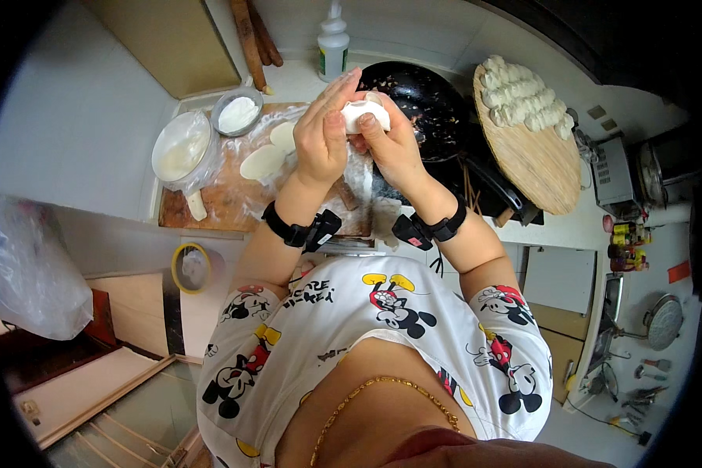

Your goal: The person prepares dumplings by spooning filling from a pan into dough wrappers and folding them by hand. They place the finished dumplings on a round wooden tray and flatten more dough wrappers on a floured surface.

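A white filled-dough piece (pixel 364 115) is held up between my two hands, over the far right part of the floured wooden board (pixel 216 202). My left hand (pixel 326 131) cups its left side, fingers stretched upward and thumb against the dough. My right hand (pixel 396 137) wraps the other side, thumb pressed on the front. What lies inside the dough is hidden. Flat dough wrappers, including a near oval wrapper (pixel 261 162), lie on the board left of my hands. Behind my right hand is a black wok (pixel 441 111) with bits of filling in it.
At left stand a plastic-covered bowl of dough (pixel 178 149) and a bowl of white flour (pixel 238 114). Shaped dumplings (pixel 518 93) sit in rows on a round wooden board (pixel 532 161) at right. A plastic bottle (pixel 333 52) stands behind; the wok handle (pixel 494 184) reaches toward me.
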